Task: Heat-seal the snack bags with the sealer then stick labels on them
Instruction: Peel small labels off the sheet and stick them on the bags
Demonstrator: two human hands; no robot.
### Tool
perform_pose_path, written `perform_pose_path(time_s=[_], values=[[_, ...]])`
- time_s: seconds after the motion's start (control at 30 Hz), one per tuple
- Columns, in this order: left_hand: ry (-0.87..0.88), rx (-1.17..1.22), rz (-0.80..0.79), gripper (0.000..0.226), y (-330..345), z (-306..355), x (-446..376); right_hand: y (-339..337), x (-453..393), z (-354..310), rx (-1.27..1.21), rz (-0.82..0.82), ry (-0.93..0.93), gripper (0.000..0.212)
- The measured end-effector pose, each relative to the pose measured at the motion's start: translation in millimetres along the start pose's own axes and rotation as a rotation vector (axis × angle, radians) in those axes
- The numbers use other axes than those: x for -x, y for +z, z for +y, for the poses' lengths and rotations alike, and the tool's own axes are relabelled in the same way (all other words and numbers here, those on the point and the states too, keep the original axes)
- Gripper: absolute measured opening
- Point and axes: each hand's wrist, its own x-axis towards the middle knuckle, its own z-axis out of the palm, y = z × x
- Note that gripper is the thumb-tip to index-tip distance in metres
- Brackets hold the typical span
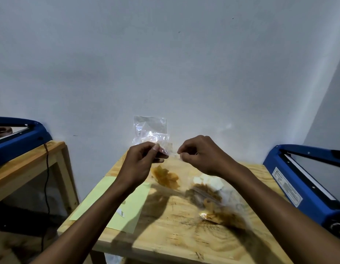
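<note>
At nine o'clock a blue sealer point(16, 138) sits on a side bench point(30, 161), its arm raised; a black cable point(47, 180) drops from it down the bench's front. Toward seven o'clock a pale green label sheet point(115, 202) lies flat on the main bench point(175, 235), partly under the left forearm; a small white scrap point(121, 213) rests on the sheet. Just left of centre, the left hand point(142, 161) is raised above the bench, thumb and curled fingers pinching the lower edge of a clear empty bag point(151, 130); the bag stands upright against the grey wall point(165, 54) behind it. Just right of centre, the right hand point(199, 155) is curled too, its fingertips pinching a small clear piece at the same lower edge; the two hands are close together but not touching. Below them, at about six o'clock, a bag of brown snacks point(166, 177) lies on the bench; toward four o'clock lie more filled snack bags point(213, 199), one holding white pieces, blurred and overlapping. At three o'clock a second blue sealer point(306, 183) sits at the bench's edge, arm lifted, a white plate on its side.
</note>
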Motion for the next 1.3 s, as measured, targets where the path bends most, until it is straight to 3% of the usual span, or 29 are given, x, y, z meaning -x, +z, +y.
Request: perform_pose_path(time_s=[0.17, 0.43, 0.5, 0.6, 0.7, 0.83, 0.9, 0.97, 1.07, 1.3], values=[[0.012, -0.016, 0.004, 0.027, 7.5, 1.3, -0.9, 1.5, 0.8, -8.3, -0.022, 0.012, -0.064, 0.023], [-0.007, -0.034, 0.022, 0.027, 3.6, -3.9, -1.3, 5.4, -6.7, -6.4, 0.065, -0.031, -0.095, 0.013], [-0.042, 0.016, 0.059, 0.027, -0.3, -4.0, -4.7, 9.1, -7.7, -0.6, 0.038, -0.037, -0.094, 0.018], [-0.109, 0.146, 0.111, 0.028, -6.8, -1.8, -16.7, 13.8, -9.4, 12.3, -0.058, -0.06, -0.023, 0.042], [-0.112, 0.181, 0.103, 0.029, -11.1, 0.7, -31.2, 21.0, -17.6, 21.9, -0.236, -0.04, 0.048, 0.019], [-0.068, -0.048, 0.268, 0.015, -16.8, -19.7, -41.1, 30.6, -37.9, 30.7, -0.495, 0.042, 0.135, 0.018], [-0.171, -0.135, 0.326, 0.03, -23.4, -39.8, -43.7, 33.3, -48.9, 35.8, -0.613, 0.028, 0.181, 0.017], [-0.328, -0.11, 0.267, 0.043, -30.8, -61.6, -48.9, 38.3, -64.4, 41.8, -0.725, -0.011, 0.245, 0.016], [-0.442, -0.103, 0.183, 0.034, -37.7, -85.7, -59.1, 51.0, -88.4, 49.3, -0.792, -0.027, 0.303, 0.017], [-0.494, -0.18, 0.312, 0.027, -60.7, -119.3, -87.1, 102.2, -133.9, 57.4, -0.872, 0.022, 0.409, 0.01]])
